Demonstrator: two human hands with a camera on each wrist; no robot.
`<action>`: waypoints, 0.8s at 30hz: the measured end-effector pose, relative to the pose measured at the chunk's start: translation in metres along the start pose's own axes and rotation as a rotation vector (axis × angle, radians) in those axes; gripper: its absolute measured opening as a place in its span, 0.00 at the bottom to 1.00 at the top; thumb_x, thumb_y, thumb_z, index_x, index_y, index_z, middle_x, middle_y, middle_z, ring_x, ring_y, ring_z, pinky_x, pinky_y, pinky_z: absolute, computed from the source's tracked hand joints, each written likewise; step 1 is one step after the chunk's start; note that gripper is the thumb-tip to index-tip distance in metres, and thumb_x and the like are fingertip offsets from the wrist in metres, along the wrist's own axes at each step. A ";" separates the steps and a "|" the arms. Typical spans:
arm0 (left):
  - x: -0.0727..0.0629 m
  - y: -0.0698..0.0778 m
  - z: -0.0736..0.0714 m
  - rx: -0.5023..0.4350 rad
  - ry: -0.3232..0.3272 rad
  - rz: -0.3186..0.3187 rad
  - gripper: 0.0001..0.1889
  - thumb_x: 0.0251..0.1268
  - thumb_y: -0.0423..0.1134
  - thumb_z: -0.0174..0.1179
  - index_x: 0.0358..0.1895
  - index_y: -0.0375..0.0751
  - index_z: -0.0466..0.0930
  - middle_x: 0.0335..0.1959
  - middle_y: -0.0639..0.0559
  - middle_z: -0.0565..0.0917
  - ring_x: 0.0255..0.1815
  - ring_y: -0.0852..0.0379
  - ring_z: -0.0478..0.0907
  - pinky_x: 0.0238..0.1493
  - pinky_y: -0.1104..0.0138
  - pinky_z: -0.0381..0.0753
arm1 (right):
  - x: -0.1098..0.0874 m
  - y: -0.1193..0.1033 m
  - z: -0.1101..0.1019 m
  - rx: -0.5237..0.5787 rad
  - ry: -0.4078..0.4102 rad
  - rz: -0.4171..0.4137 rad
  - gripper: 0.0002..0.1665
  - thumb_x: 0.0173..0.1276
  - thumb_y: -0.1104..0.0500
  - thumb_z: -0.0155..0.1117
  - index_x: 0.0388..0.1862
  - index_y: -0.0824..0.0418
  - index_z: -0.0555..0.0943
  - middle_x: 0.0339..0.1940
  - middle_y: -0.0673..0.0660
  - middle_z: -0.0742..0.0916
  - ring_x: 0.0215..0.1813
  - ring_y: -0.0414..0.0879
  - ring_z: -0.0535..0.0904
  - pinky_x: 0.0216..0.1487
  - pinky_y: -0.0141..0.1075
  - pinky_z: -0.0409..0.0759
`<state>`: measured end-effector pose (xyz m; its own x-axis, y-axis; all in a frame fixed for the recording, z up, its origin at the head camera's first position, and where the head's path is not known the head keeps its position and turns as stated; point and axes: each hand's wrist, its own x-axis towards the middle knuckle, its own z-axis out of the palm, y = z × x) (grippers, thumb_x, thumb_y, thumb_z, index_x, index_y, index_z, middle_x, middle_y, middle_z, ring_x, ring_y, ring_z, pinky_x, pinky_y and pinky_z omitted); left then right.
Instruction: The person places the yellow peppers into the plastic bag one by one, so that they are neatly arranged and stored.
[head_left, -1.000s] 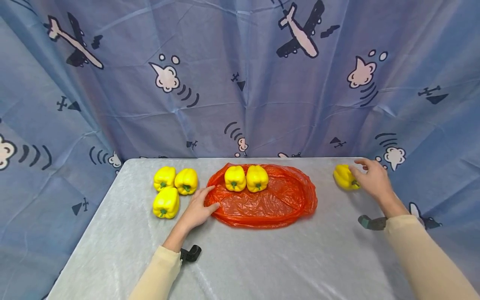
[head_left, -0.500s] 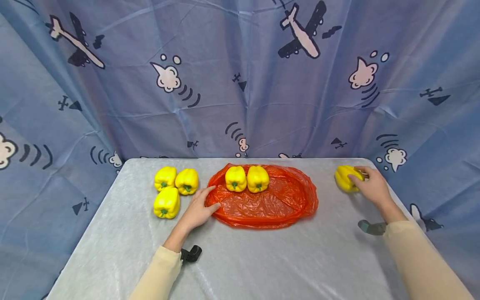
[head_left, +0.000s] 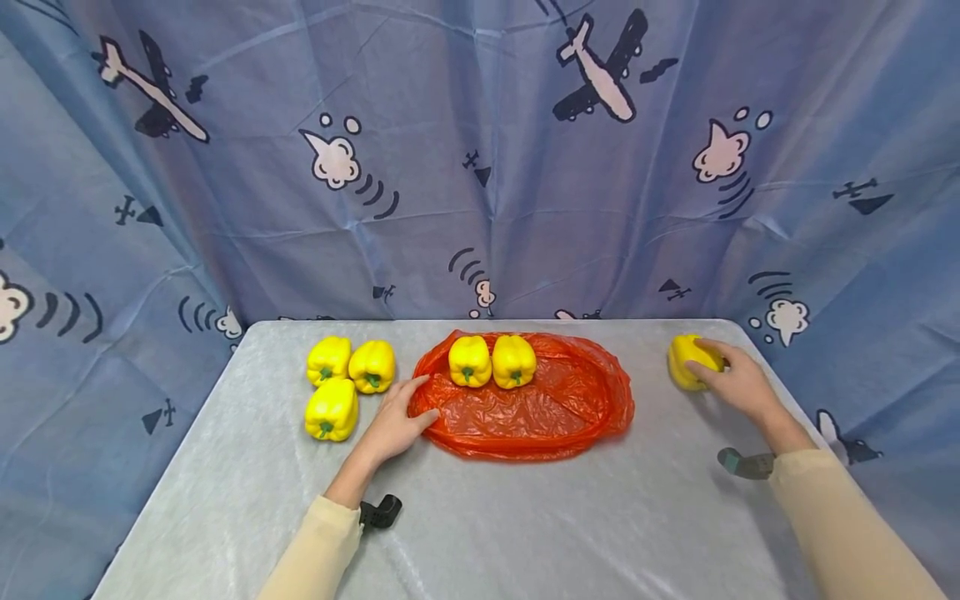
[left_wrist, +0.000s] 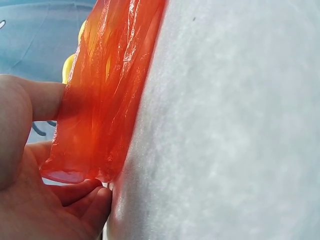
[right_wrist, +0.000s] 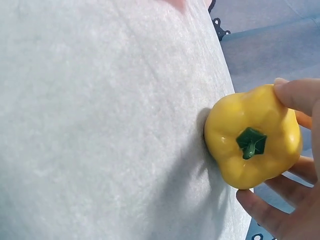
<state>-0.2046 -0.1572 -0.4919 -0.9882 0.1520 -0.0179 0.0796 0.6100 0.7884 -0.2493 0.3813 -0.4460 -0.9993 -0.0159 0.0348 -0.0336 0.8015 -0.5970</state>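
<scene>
At the table's far right, my right hand (head_left: 738, 383) grips a yellow bell pepper (head_left: 682, 362). The right wrist view shows the pepper's green stem (right_wrist: 250, 142) facing the camera, with thumb and fingers at opposite sides of its body. My left hand (head_left: 393, 421) holds the left end of a red plastic bag (head_left: 555, 408), which lies spread wide with its mouth up. In the left wrist view the thumb goes behind the thin bag wall (left_wrist: 100, 100) and other fingers curl below it. Two yellow bell peppers (head_left: 492, 362) stand side by side at the bag's back.
Three more yellow bell peppers (head_left: 332, 410) stand grouped left of the bag. A pale grey cloth covers the table (head_left: 525, 525). Behind it hangs a blue curtain (head_left: 420, 167) printed with aeroplanes.
My right hand has closed round the right-hand pepper and turned it, so its stem no longer shows in the head view. The left hand and the bag have stayed in place.
</scene>
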 end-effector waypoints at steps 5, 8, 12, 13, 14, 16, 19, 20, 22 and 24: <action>-0.001 0.001 0.001 -0.005 -0.004 -0.007 0.33 0.69 0.44 0.63 0.76 0.44 0.66 0.75 0.37 0.63 0.76 0.38 0.58 0.73 0.40 0.58 | -0.003 -0.004 0.002 -0.013 0.032 0.001 0.44 0.78 0.41 0.56 0.75 0.75 0.63 0.71 0.80 0.67 0.67 0.75 0.64 0.65 0.69 0.64; 0.000 0.000 0.001 -0.003 -0.002 -0.004 0.33 0.70 0.44 0.63 0.76 0.44 0.66 0.75 0.37 0.63 0.76 0.38 0.58 0.73 0.40 0.59 | -0.004 -0.009 0.002 -0.010 0.032 0.017 0.46 0.77 0.39 0.56 0.75 0.74 0.62 0.72 0.80 0.66 0.68 0.75 0.63 0.65 0.70 0.64; 0.000 -0.001 0.002 0.001 -0.002 -0.003 0.33 0.70 0.44 0.63 0.76 0.44 0.66 0.75 0.37 0.63 0.76 0.38 0.58 0.73 0.40 0.58 | -0.005 -0.017 0.001 -0.008 0.035 0.028 0.48 0.76 0.36 0.56 0.76 0.72 0.62 0.72 0.79 0.67 0.68 0.75 0.64 0.65 0.69 0.64; 0.000 -0.001 0.002 0.000 -0.002 -0.004 0.33 0.70 0.44 0.63 0.76 0.44 0.66 0.75 0.37 0.62 0.76 0.37 0.58 0.73 0.40 0.58 | -0.005 -0.020 0.001 -0.006 0.037 0.030 0.48 0.76 0.36 0.56 0.76 0.72 0.62 0.72 0.78 0.67 0.68 0.74 0.64 0.65 0.69 0.64; 0.000 0.000 0.002 0.000 -0.002 -0.005 0.33 0.70 0.44 0.64 0.76 0.44 0.66 0.75 0.36 0.62 0.76 0.37 0.58 0.73 0.39 0.58 | -0.005 -0.022 0.002 -0.004 0.039 0.032 0.48 0.76 0.35 0.55 0.76 0.72 0.62 0.72 0.78 0.67 0.68 0.74 0.65 0.65 0.69 0.65; -0.001 0.000 0.002 0.000 -0.002 -0.005 0.33 0.70 0.44 0.63 0.76 0.43 0.66 0.75 0.36 0.62 0.76 0.37 0.58 0.73 0.39 0.58 | -0.005 -0.026 0.002 0.004 0.041 0.039 0.49 0.76 0.35 0.55 0.77 0.71 0.62 0.72 0.77 0.68 0.67 0.73 0.66 0.65 0.68 0.66; -0.001 0.001 0.001 -0.002 -0.001 -0.005 0.33 0.70 0.44 0.63 0.76 0.44 0.66 0.75 0.36 0.62 0.76 0.37 0.58 0.73 0.39 0.58 | -0.005 -0.033 0.004 0.013 0.042 0.044 0.49 0.75 0.34 0.54 0.77 0.71 0.62 0.71 0.77 0.69 0.65 0.72 0.67 0.62 0.66 0.70; -0.001 0.001 0.001 -0.001 -0.001 -0.005 0.33 0.70 0.44 0.63 0.76 0.44 0.65 0.75 0.36 0.62 0.76 0.37 0.58 0.73 0.39 0.58 | -0.005 -0.036 0.004 0.015 0.043 0.044 0.49 0.75 0.34 0.54 0.77 0.71 0.62 0.71 0.77 0.69 0.65 0.71 0.67 0.62 0.65 0.71; -0.001 0.001 0.002 0.000 -0.001 -0.003 0.33 0.70 0.44 0.63 0.76 0.44 0.65 0.76 0.36 0.62 0.76 0.37 0.58 0.73 0.39 0.58 | -0.005 -0.042 0.005 0.023 0.045 0.041 0.49 0.75 0.34 0.54 0.77 0.71 0.62 0.71 0.76 0.70 0.64 0.71 0.68 0.61 0.64 0.72; -0.001 0.001 0.002 -0.002 -0.003 -0.001 0.33 0.70 0.44 0.63 0.76 0.44 0.65 0.76 0.36 0.62 0.76 0.37 0.58 0.73 0.39 0.58 | -0.006 -0.048 0.006 0.032 0.053 0.032 0.48 0.76 0.35 0.55 0.76 0.71 0.63 0.70 0.76 0.70 0.64 0.70 0.69 0.61 0.63 0.73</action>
<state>-0.2032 -0.1553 -0.4921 -0.9879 0.1538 -0.0207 0.0783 0.6089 0.7893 -0.2419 0.3393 -0.4219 -0.9975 0.0413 0.0571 -0.0033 0.7815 -0.6238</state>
